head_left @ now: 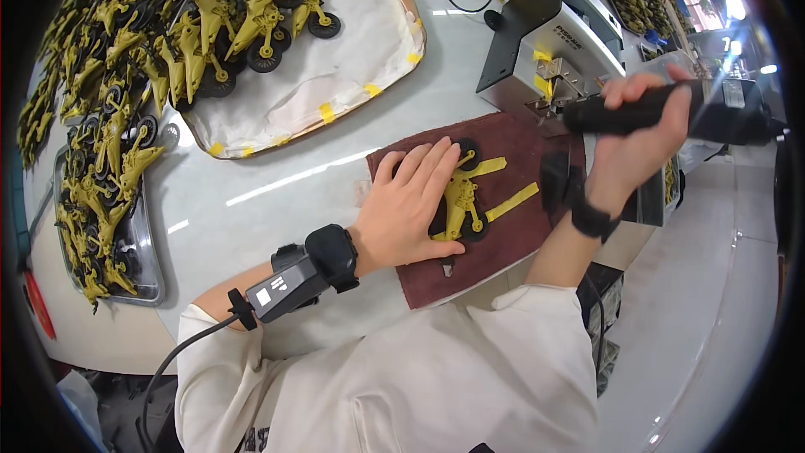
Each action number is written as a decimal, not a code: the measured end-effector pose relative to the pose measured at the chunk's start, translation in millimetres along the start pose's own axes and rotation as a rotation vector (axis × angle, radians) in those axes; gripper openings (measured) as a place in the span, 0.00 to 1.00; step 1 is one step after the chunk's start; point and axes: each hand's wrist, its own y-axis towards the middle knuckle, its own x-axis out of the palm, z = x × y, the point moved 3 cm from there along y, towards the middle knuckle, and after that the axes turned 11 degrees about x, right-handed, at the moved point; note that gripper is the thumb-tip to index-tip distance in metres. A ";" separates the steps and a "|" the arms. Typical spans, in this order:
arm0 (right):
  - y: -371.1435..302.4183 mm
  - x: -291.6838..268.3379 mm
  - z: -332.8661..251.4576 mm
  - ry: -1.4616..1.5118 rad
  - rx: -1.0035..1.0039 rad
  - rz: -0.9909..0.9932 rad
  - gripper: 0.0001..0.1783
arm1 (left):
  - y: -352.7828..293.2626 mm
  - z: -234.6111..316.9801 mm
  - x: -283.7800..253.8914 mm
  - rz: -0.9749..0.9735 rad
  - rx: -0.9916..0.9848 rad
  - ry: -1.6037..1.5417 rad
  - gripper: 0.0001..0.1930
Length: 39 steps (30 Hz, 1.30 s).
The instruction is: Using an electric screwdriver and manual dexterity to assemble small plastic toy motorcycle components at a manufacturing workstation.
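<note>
A yellow toy motorcycle (460, 198) with black wheels lies on its side on a maroon cloth (436, 283). My left hand (411, 201) rests over its left part, fingers stretched out and thumb apart along the near edge, hiding some of it. My right hand (641, 122) is wrapped round a black electric screwdriver (587, 116), held nearly level. The screwdriver's left end is at the metal front of a box-shaped screw feeder (524, 88); its bit is hard to make out. Two yellow strips (511, 200) lie on the cloth beside the motorcycle.
A white-lined tray (335, 92) at the back carries several yellow motorcycles (256, 25). A large heap of them (126, 33) fills the far left, and a metal tray (149, 273) below holds more. A small grey piece (448, 267) lies near the cloth's front edge.
</note>
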 end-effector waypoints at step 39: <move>27.0 1.9 0.2 0.021 -0.111 0.151 0.22 | -2.8 -2.3 -1.8 -0.005 -0.012 0.018 0.48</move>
